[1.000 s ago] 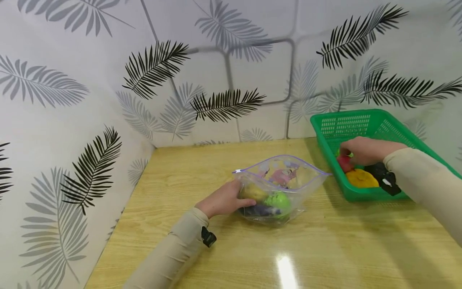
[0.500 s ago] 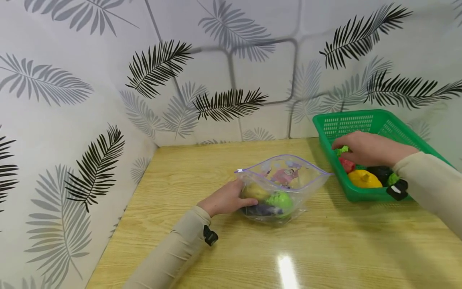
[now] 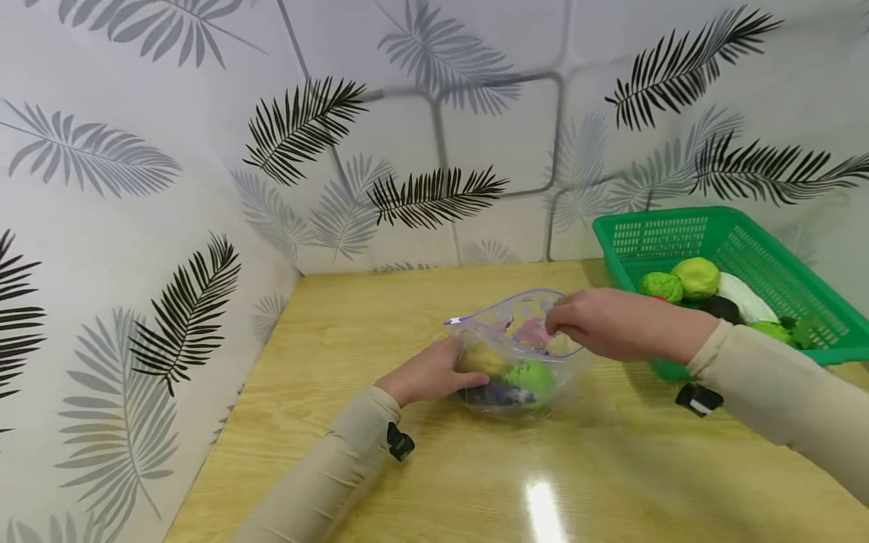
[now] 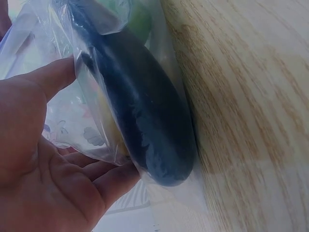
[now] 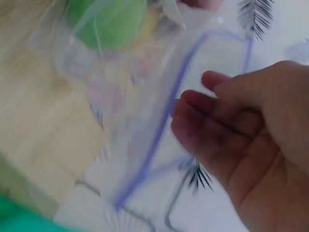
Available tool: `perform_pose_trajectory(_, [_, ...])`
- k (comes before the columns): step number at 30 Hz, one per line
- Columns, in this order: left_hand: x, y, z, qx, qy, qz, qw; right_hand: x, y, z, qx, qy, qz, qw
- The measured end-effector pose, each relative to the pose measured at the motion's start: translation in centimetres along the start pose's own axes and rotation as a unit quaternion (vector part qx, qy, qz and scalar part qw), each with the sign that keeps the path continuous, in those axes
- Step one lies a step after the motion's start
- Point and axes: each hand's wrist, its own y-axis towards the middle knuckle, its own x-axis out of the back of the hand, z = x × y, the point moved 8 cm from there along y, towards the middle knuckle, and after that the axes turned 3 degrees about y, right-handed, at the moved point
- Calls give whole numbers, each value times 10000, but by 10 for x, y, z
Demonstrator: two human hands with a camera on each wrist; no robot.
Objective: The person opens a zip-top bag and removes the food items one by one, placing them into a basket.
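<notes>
My left hand (image 3: 431, 373) holds the left side of a clear zip bag (image 3: 505, 348), thumb on the near face and fingers on the far side. Inside the bag lie a dark eggplant (image 4: 145, 106), a round green piece (image 3: 531, 379) and a yellowish piece (image 3: 483, 360). The bag's purple-edged mouth gapes. Over the right part of that mouth hangs my right hand (image 3: 611, 324); the right wrist view shows its fingers loosely bent with nothing between them.
A green mesh basket (image 3: 770, 256) stands at the back right. It contains a green cabbage (image 3: 661, 288), a yellow-green round fruit (image 3: 696, 277), a long white piece (image 3: 750, 300) and leafy greens (image 3: 804, 330). Patterned walls rise behind and left of the wooden table (image 3: 366, 309).
My right hand has left the red piece in the basket and moved left to the bag's mouth. My left hand keeps its hold on the bag.
</notes>
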Motion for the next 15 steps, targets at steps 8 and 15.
perform_pose_trajectory(8, [-5,-1,1,-140,-57,-53,9999,-52,30,-3,121,307,1041,9940])
perform_pose_trajectory(15, [2,3,4,-64,90,-6,9999,-75,46,-11,-211,205,1912,9811])
